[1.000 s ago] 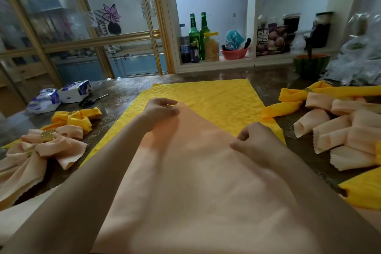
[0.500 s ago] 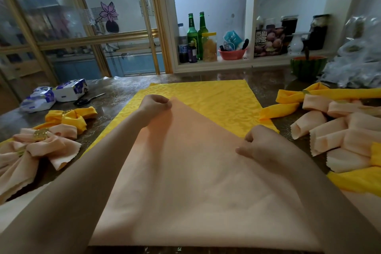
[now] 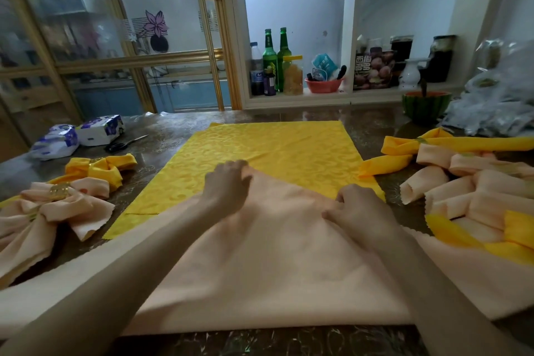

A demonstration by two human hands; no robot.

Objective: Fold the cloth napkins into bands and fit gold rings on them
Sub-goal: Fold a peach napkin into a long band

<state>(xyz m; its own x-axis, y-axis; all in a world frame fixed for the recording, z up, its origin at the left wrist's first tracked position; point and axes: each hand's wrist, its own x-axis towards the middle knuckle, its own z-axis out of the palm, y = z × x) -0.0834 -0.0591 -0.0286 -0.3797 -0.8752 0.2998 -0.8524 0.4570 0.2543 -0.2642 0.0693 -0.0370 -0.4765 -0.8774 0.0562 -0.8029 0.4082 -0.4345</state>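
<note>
1. The dark marbled table (image 3: 375, 130) carries everything, and the yellow napkin (image 3: 274, 150) lies spread flat in its middle.
2. The peach napkin (image 3: 274, 254) covers the near half of the yellow napkin and runs to the table's near edge. Its far edge is bunched up.
3. Just right of the yellow napkin there's a heap of rolled napkins (image 3: 462, 191), peach and yellow mixed.
4. Left of the yellow napkin sit the fanned napkins (image 3: 57, 211), a peach one in front and a yellow one behind.
5. The left hand (image 3: 228, 185) is over the yellow napkin's centre, with fingers curled and pinching the peach napkin's far edge.
6. The right hand (image 3: 358, 208) is at the yellow napkin's near right corner, knuckles up and fingers tucked, gripping that same bunched edge.
7. A gold ring (image 3: 59, 189) cinches the peach bundle on the left.
8. Scissors (image 3: 125, 143) lie off the yellow napkin's far left corner.
</note>
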